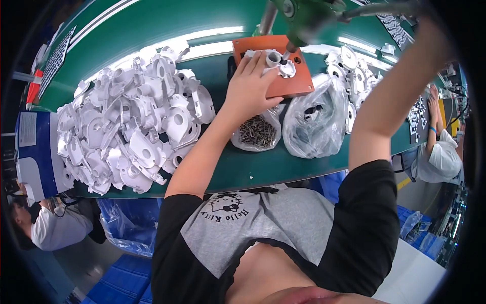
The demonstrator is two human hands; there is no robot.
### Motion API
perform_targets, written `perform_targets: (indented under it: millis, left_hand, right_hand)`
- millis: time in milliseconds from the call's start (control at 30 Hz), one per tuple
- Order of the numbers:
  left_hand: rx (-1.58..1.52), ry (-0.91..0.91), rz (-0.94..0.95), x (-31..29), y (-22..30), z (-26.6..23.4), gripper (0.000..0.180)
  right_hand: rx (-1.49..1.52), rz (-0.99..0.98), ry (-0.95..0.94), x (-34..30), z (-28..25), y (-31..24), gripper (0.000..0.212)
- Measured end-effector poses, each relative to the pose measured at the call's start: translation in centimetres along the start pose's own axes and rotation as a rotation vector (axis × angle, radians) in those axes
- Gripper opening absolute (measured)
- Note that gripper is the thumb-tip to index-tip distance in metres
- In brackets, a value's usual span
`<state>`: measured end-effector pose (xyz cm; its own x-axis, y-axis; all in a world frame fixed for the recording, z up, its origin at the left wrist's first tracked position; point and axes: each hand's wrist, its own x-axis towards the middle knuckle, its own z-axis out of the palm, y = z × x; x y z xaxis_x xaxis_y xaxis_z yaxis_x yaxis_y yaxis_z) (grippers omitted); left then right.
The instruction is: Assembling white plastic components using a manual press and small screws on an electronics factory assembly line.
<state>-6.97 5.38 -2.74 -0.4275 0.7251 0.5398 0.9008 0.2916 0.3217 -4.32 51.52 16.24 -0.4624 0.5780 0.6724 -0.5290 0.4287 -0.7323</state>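
Observation:
My left hand [251, 81] lies on a white plastic part [274, 60], fingers stretched out over it and thumb apart. That part sits on an orange fixture block [299, 81]. Above it, the green press [309, 23] has its metal tip down at the part, beside a round white collar. My right hand [434, 38] is raised at the upper right, around the end of the press's lever [379, 8]. It is dark and smeared, so its fingers cannot be made out. Below my left wrist, an open clear bag holds many small metal pins or screws [257, 133].
A large heap of white plastic parts [136, 121] covers the green table's left side. A clear plastic bag [316, 121] stands right of the pins, with more white parts [349, 66] behind. Blue bins [126, 223] are below the table edge. People [439, 157] sit at both sides.

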Motion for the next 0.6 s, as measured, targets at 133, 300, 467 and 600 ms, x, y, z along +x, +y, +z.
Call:
perform_targets:
  millis: [133, 300, 467, 600]
  left_hand:
    - [0.002, -0.046, -0.013, 0.3, 0.1, -0.1, 0.062]
    - [0.041, -0.055, -0.017, -0.1, 0.3, -0.9, 0.060]
    - [-0.004, -0.022, -0.051, -0.2, 0.5, -0.4, 0.064]
    - [-0.291, 0.035, -0.326, 0.4, -0.6, 0.6, 0.064]
  right_hand:
    - [0.301, -0.351, -0.154, -27.2, 5.8, -13.8, 0.019]
    - [0.136, -0.300, -0.048, -33.7, 4.2, -11.1, 0.023]
    - [0.085, -0.353, -0.153, -32.1, 4.1, -11.8, 0.025]
    - [0.493, -0.280, 0.040, -26.8, 4.0, -13.1, 0.043]
